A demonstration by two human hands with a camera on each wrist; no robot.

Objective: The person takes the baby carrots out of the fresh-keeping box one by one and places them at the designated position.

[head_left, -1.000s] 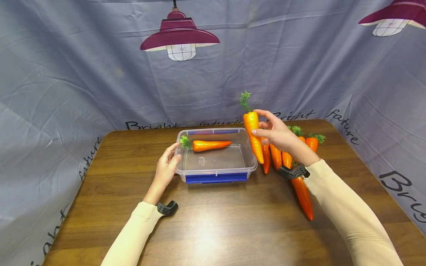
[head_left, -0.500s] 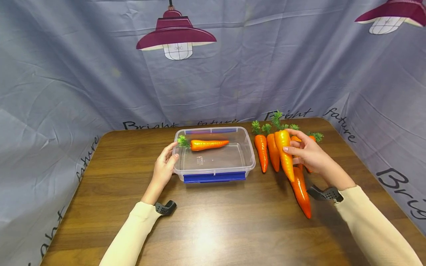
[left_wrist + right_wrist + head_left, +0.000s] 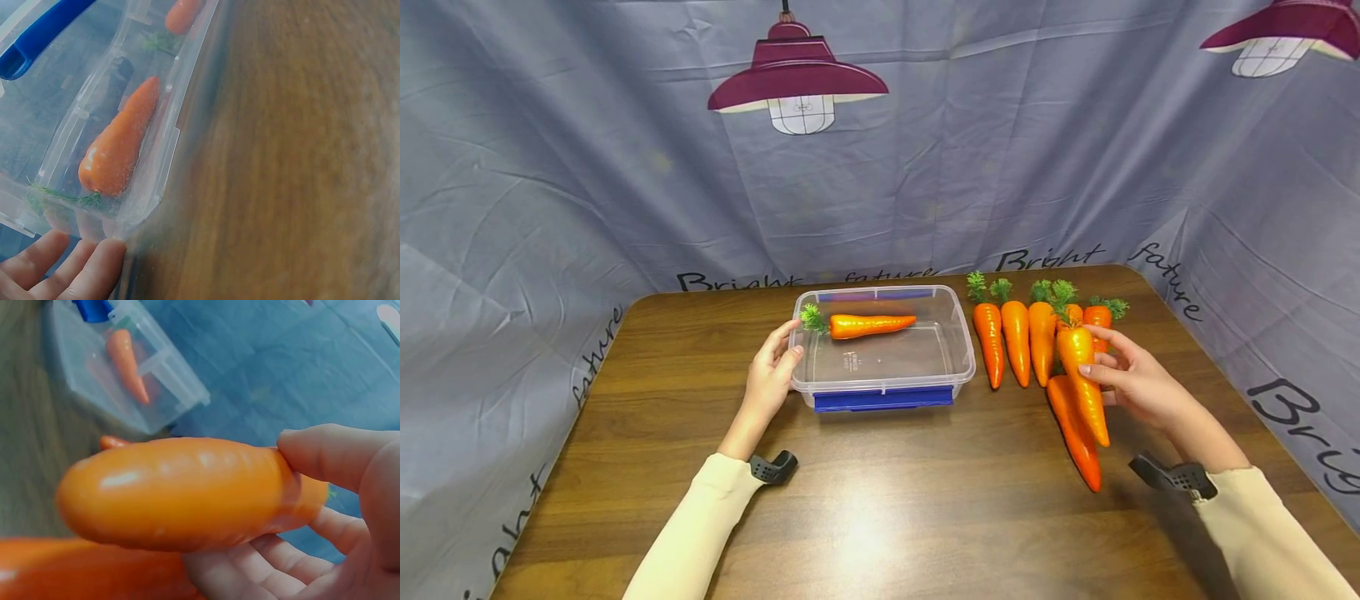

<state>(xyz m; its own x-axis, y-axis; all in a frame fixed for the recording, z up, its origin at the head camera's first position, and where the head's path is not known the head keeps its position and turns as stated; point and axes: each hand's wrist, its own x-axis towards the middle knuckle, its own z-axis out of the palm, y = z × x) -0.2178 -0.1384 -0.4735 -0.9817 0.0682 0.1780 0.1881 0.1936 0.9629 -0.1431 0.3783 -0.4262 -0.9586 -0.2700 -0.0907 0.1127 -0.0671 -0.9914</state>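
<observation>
My right hand (image 3: 1138, 383) pinches a yellow-orange carrot (image 3: 1081, 379) near its leafy top, thumb on one side and fingers on the other. Its pointed end overlaps a redder carrot (image 3: 1067, 425) on the table in the head view. At the box's left end, my left hand (image 3: 771, 367) rests its fingers and thumb against the wall of a clear plastic food box (image 3: 910, 362). Inside the box one orange carrot (image 3: 872, 326) lies lengthwise along the far side, leaves to the left; the left wrist view shows this carrot (image 3: 119, 147) through the plastic.
Right of the box, several carrots lie side by side, among them a carrot (image 3: 989, 342) closest to the box and a carrot (image 3: 1016, 337) beside it. The box has a blue clip (image 3: 883, 399) in front. A grey curtain (image 3: 880, 192) hangs behind the wooden table (image 3: 850, 492).
My right hand has carried the yellow-orange carrot from beside the box's right end rightward and nearer, over the other carrots. My left hand stays at the box, and the carrot inside has not moved.
</observation>
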